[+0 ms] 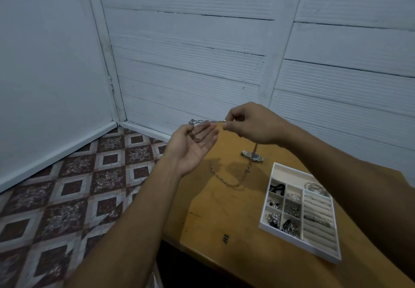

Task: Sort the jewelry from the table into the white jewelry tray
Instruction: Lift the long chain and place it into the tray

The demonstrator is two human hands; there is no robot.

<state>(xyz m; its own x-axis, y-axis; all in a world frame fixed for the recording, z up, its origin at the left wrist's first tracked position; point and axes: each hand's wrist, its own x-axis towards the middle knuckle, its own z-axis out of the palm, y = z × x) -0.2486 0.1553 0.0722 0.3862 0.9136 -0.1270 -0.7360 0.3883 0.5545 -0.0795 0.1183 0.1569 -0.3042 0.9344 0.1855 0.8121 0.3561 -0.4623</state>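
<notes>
My right hand [251, 123] pinched a silver chain [206, 121], its links draped across my relaxed, palm-up left hand [193, 146].

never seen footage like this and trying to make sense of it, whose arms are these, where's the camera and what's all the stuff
There is no machine here. These are a person's two bare arms, filmed by one wide-angle camera worn on the head, looking forward and down. That is why the arms reach in from the bottom of the picture.

The right hand pinches one end of a silver chain. The chain's other end lies across the left hand, which is open and palm up.

Below the hands is a wooden table. On it lie a watch, a second chain and a white tray split into compartments, several already holding jewelry. Behind are white walls and a tiled floor.
</notes>
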